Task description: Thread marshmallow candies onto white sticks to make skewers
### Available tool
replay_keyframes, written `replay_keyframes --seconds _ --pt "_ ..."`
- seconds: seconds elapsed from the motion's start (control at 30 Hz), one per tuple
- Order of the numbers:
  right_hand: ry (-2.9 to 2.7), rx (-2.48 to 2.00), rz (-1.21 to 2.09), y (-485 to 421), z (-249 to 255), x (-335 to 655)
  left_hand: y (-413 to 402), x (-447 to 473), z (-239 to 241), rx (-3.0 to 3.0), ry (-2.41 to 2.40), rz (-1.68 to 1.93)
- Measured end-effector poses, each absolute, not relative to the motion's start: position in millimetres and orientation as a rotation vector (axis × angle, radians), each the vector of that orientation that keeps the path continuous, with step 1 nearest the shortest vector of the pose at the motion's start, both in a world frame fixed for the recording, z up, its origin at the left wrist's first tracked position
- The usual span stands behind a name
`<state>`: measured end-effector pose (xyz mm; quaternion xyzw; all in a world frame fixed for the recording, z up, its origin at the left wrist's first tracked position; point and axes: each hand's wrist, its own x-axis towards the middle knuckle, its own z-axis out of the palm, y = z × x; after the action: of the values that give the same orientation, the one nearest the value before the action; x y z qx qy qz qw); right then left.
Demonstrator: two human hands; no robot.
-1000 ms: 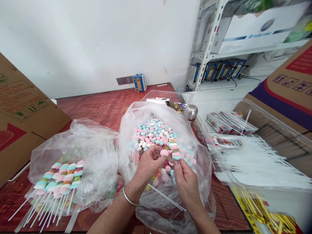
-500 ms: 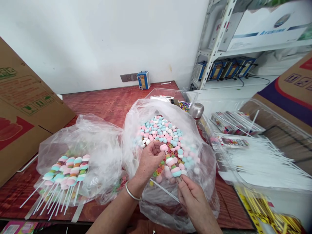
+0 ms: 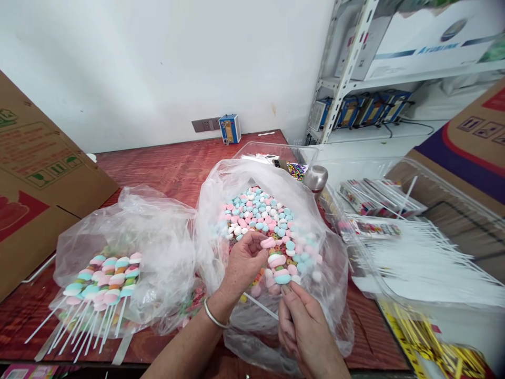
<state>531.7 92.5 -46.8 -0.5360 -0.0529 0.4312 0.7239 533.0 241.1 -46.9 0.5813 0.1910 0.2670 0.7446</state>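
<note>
My right hand (image 3: 310,329) is closed in a pinch just under a candy skewer (image 3: 278,266), whose pink, white and blue marshmallow discs alternate with green and orange pieces. My left hand (image 3: 245,266) pinches a pink marshmallow disc (image 3: 268,242) at the skewer's upper end. Both hands are over an open clear plastic bag (image 3: 213,195) of loose pink, blue and white marshmallow discs (image 3: 262,208), with ring-shaped candies partly hidden among them. A white stick (image 3: 260,305) lies across the bag's front, between my hands.
To the left, finished-looking candy skewers (image 3: 103,276) rest on another clear bag (image 3: 165,237). A clear bin (image 3: 366,268) at right holds white sticks (image 3: 418,258) and packets. A metal-capped bottle (image 3: 315,178) stands behind the bag. Cardboard boxes (image 3: 43,158) flank the red-brown table (image 3: 158,163).
The pink disc in my left hand now sits closer to the skewer's top, and no stick shows above the stack. The whole view has shifted slightly.
</note>
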Motion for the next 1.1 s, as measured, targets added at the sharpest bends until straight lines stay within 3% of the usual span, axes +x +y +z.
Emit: replay_keyframes --seconds 0.3,0.53,0.67,1.1 --pt "-0.341 -1.435 0.821 102.2 -74.7 545.7 238.4 534.2 -49.5 1.123 0.411 0.527" --pt "-0.915 -2.091 0.099 107.9 -84.6 542.6 225.9 546.8 -37.1 0.684 0.47 0.506" --pt "-1.055 -2.331 -0.137 110.9 -89.8 541.7 209.3 546.0 -40.2 0.68 0.453 0.505" --pt "-1.383 -2.332 -0.073 91.5 -99.3 540.6 220.3 525.2 -38.1 0.726 0.439 0.784"
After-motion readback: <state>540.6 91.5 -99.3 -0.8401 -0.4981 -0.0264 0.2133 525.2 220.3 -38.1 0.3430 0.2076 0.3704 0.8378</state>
